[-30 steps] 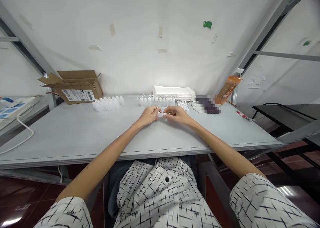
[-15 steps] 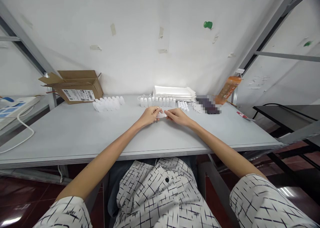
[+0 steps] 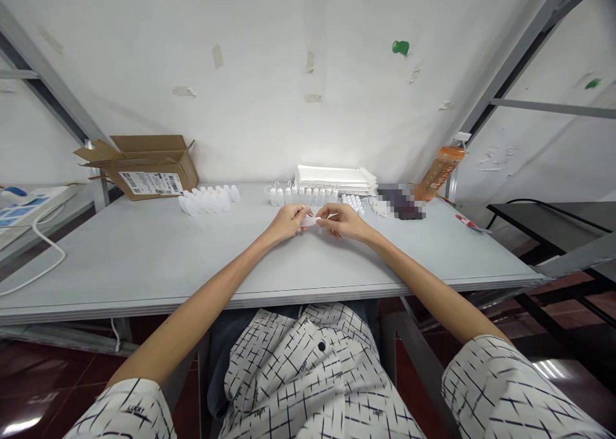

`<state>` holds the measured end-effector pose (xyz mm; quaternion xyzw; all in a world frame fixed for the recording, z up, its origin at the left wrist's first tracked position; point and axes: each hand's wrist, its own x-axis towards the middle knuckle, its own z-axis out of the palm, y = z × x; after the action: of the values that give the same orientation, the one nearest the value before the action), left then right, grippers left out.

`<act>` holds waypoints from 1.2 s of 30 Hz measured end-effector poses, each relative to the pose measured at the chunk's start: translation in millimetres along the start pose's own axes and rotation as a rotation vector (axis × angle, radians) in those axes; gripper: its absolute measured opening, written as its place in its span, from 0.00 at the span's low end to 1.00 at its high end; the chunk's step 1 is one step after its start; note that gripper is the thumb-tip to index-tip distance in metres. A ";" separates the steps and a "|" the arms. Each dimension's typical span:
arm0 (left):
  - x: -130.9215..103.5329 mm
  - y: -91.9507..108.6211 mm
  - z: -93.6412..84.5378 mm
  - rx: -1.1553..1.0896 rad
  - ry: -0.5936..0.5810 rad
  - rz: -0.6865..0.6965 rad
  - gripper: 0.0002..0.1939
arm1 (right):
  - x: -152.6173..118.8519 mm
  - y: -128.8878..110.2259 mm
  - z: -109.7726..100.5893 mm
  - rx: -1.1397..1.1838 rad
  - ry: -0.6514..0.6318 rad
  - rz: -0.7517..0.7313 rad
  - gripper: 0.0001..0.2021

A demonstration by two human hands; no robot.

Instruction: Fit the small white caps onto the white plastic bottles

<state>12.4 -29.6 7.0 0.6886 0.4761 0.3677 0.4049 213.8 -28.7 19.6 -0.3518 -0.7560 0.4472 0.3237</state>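
Observation:
Over the middle of the grey table, my left hand [image 3: 287, 223] is closed around a small white squeeze bottle [image 3: 308, 221] that lies sideways, its neck to the right. My right hand [image 3: 347, 223] pinches the bottle's white cap [image 3: 317, 219] between thumb and finger, the other fingers curled loosely. Just behind my hands stands a row of similar white bottles [image 3: 315, 197] with caps and looped strings. To their right is a cluster of small white caps [image 3: 353, 203] beside a heap of white strings [image 3: 380, 206]. More translucent bottles [image 3: 206, 201] stand grouped at the left.
An open cardboard box [image 3: 151, 169] sits at the back left. White flat packs [image 3: 335, 178] are stacked against the wall. At the right are a partly blurred dark object [image 3: 404, 203], a leaning orange drink bottle [image 3: 441, 169] and a red-and-white packet [image 3: 469, 223]. Metal posts flank the table.
The fingers of my right hand have shifted and lifted slightly around the cap end, now more curled. My left hand and the bottle stay in nearly the same place.

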 end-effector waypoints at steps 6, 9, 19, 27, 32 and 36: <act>-1.7 2.2 0.6 0.024 0.003 0.004 0.15 | 2.5 5.1 0.5 -0.063 -0.052 0.037 0.23; -1.5 4.3 -0.1 0.028 0.010 -0.002 0.15 | 2.1 4.3 0.1 -0.077 -0.042 0.036 0.23; -3.3 2.6 1.5 0.109 0.026 0.067 0.15 | 2.6 6.9 0.9 -0.158 -0.100 -0.064 0.23; -3.4 5.5 -0.3 0.295 0.065 0.138 0.18 | -0.2 2.7 4.8 -0.194 -0.062 -0.078 0.20; -3.8 2.0 1.3 0.486 0.131 0.231 0.18 | -0.8 3.1 5.4 -0.124 -0.121 -0.068 0.18; -4.1 -1.6 3.1 0.679 0.163 0.288 0.17 | 0.4 5.4 6.3 -0.077 -0.197 -0.065 0.19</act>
<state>13.5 -33.8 3.9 0.8121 0.4998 0.2955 0.0584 209.9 -29.3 12.3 -0.2938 -0.8116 0.4396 0.2485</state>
